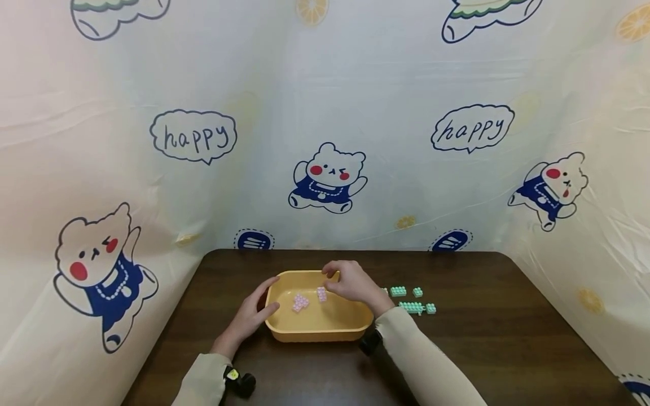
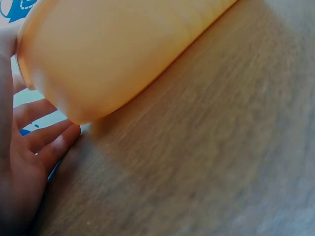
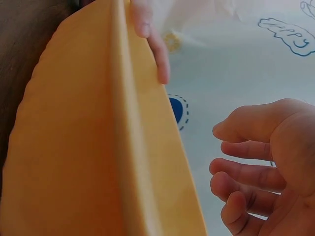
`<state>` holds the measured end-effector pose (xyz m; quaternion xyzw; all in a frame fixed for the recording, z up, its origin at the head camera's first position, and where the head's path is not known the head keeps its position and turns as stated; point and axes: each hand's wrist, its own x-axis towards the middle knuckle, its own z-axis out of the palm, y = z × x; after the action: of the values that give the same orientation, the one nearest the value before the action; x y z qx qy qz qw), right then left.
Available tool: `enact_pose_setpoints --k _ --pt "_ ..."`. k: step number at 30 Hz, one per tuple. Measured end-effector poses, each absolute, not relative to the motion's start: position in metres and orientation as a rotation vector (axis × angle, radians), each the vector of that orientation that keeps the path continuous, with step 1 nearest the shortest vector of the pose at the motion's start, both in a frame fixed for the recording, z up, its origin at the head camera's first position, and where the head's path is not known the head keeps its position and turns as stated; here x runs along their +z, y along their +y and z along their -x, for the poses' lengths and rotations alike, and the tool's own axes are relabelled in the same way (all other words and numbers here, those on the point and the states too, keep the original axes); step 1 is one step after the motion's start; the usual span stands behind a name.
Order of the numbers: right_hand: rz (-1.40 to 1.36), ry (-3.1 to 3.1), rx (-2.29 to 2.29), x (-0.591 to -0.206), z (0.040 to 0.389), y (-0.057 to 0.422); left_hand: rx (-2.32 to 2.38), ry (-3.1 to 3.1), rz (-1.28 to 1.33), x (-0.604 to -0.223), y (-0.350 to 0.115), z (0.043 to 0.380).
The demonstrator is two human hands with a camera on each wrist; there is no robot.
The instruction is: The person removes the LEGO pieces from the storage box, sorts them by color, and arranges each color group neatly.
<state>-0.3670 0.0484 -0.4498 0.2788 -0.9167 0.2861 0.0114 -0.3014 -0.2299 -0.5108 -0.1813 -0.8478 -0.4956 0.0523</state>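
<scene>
A yellow plastic bin [image 1: 320, 337] stands on the dark wooden table. My left hand [image 1: 250, 312] holds its left end, with the thumb over the rim and the fingers outside along the wall. From the left wrist, the fingers [image 2: 61, 142] show against the bin's rounded end. Inside lie a small cluster of pink toy bricks [image 1: 300, 303] and another pink brick piece [image 1: 321, 294]. Above the bin's back right part hovers my right hand [image 1: 350, 282], fingers loosely curved. The right wrist view shows nothing between its thumb and fingers [image 3: 246, 179].
On the table right of the bin lie several mint-green bricks, among them a rectangular one [image 1: 398, 291], a small one [image 1: 418, 292] and a longer piece [image 1: 412, 307]. My right forearm partly covers that area. A printed curtain [image 1: 396, 169] hangs behind the table [image 1: 472, 338].
</scene>
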Motion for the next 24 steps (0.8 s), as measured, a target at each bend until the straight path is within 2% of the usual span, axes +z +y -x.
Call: enact_pose_setpoints --k 7,24 --pt "-0.913 -2.922 0.906 -0.457 0.371 0.031 -1.498 -2.584 0.558 -0.509 -0.231 0.302" --pt "-1.07 -3.078 0.549 -0.473 0.372 -0.005 -1.533 -2.577 0.574 -0.509 -0.231 0.302"
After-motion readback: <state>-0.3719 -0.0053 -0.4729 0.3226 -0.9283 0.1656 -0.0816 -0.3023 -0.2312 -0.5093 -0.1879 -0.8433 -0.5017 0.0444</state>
